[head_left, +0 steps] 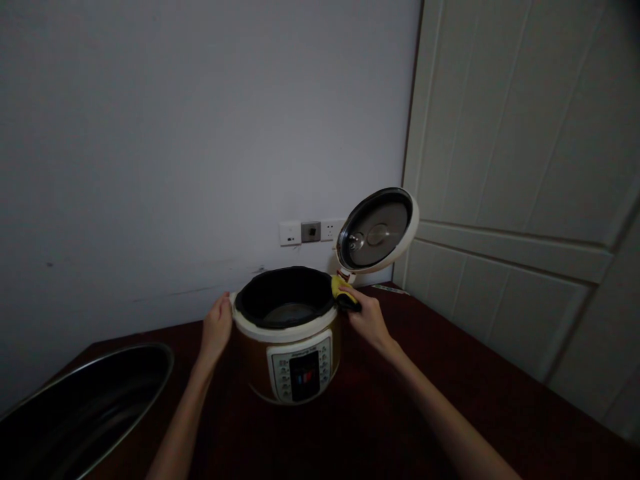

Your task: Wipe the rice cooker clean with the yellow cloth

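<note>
On table [500, 413]: cooker [290, 347] (lid [377, 230] up), right hand [367, 319] wiping rim.

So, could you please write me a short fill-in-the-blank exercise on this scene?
1. The cooker stands on the dark red table with its lid ____.
2. The left hand touches the cooker's rim while the right hand holds a ____ cloth against it.
3. The metal basin lies to the cooker's ____.
4. The sockets sit on the wall ____ the cooker.
Missing words: open; yellow; left; behind.
</note>
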A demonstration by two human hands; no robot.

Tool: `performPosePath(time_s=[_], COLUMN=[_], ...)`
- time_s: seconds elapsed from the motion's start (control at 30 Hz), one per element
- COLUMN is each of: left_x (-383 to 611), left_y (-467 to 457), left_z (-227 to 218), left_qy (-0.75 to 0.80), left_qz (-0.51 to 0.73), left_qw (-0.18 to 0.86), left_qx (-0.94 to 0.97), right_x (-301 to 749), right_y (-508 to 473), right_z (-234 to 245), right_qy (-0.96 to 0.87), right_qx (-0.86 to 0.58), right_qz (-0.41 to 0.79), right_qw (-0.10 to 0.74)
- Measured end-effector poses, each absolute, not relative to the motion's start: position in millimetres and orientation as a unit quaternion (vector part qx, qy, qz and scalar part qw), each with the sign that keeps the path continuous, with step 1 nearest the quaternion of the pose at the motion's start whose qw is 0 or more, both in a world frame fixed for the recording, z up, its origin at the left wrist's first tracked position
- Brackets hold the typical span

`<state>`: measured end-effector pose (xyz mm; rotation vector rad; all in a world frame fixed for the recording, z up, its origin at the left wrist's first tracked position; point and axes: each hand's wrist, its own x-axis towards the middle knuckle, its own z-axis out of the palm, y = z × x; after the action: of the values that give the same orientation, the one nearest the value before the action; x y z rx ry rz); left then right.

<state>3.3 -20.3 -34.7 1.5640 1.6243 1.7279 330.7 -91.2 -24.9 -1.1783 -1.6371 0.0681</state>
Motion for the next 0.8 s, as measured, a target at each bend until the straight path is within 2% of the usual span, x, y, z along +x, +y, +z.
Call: performPosePath(time_s=[0.17,0.3,0.47,0.57,0.67,0.8], left_x=[5.3,5.3,2.5,0.6,-0.5,-2.3], left_y=[-23.9,-24.6,-23.6,-23.7,-23.7,-22.3], left_z=[-31.0,-30.7,-32.6,-32.6,-32.4,-34.0], left_qy=[0.568,0.564,0.554,0.553,0.548,0.545], left_qz=[0.596,0.600,0.606,0.597,0.594,0.590], left_qw=[0.150,0.153,0.157,0.163,0.158,0.157], left_qx=[0.547,0.547,0.549,0.559,0.567,0.575], right_x=[327.9,333.5,327.4,313.9,300.2,289.7], right_y=[-118.8,-132.4,-125.2,-104.9,-75.2,-40.5], right_z=[-19.7,4.3,59.3,87.8,98.4,86.4], right_qy=[-0.706,-0.739,-0.726,-0.759,-0.761,-0.734], right_qx=[-0.479,-0.455,-0.446,-0.474,-0.589,-0.649], right_qz=[0.043,0.069,-0.049,-0.090,-0.093,-0.085], right_qw=[0.520,0.492,0.521,0.437,0.256,0.181])
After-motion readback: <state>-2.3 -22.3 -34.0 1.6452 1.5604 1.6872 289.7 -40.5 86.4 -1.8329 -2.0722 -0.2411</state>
